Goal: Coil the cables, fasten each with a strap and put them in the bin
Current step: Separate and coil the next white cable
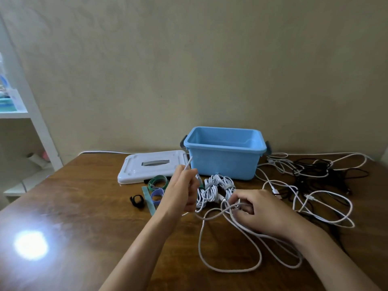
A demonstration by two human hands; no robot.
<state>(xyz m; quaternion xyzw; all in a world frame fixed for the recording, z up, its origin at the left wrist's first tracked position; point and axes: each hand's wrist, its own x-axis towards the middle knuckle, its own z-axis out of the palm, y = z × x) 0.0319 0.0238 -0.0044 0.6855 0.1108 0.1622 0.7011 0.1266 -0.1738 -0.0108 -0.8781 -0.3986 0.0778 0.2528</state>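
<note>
One white cable point(228, 246) is held in front of the bin point(223, 152) — its end pinched upright by the left hand point(184, 190), its loops gripped by the right hand point(258, 211). Two strapped bundles point(216, 190) lie between hands and bin; four straps point(156, 190) lie left of them.

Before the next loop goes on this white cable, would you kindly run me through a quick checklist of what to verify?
1. Cable end held: left hand pinches the tip of the white cable: ok.
2. Right hand grip on the loops: ok.
3. Slack free of the black cable tangle: cannot tell.
4. Rolled green strap within reach: ok.
5. Blue plastic bin open, white lid off: ok.
</note>
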